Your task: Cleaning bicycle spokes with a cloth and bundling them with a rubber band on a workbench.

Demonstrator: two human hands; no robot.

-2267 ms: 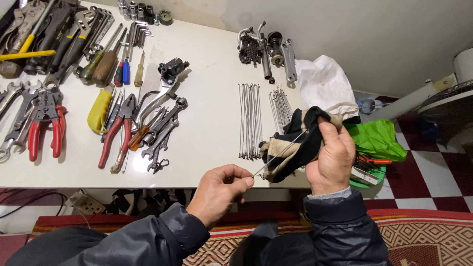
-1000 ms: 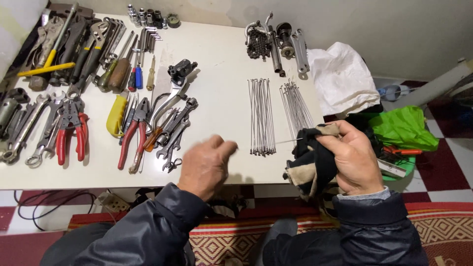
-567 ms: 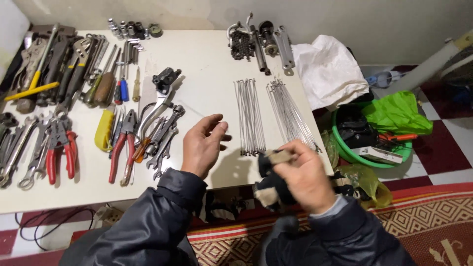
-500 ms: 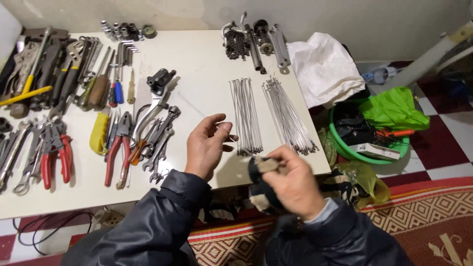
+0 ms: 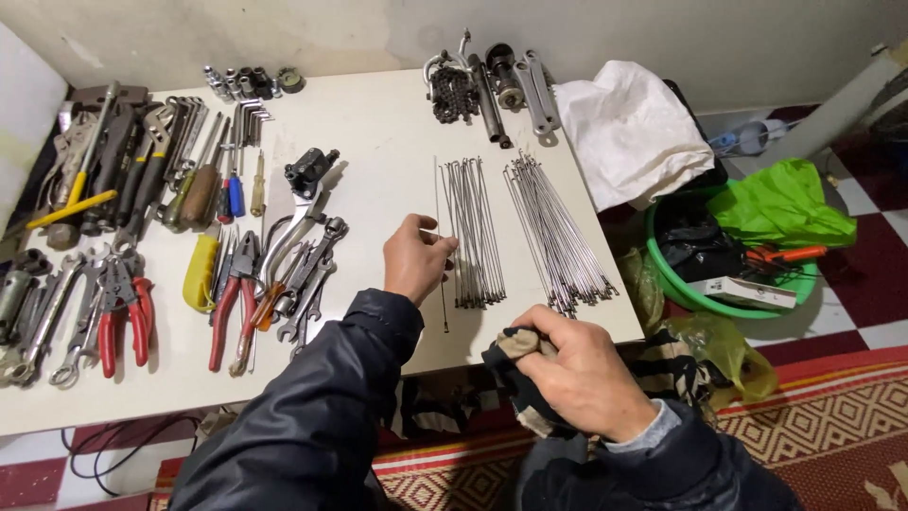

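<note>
1. Left hand is down on the white table now, fingers pinched on a single thin spoke lying just left of the nearer spoke bundle. A couple of seconds back that hand was up in the air off the table edge.
2. Right hand is closed around a dark rag, held low in front of the table edge. Earlier it was raised higher, right up against the spoke.
3. Second spoke pile sits just right of the first, same as before.
4. Pliers and wrenches on the left look untouched.
</note>
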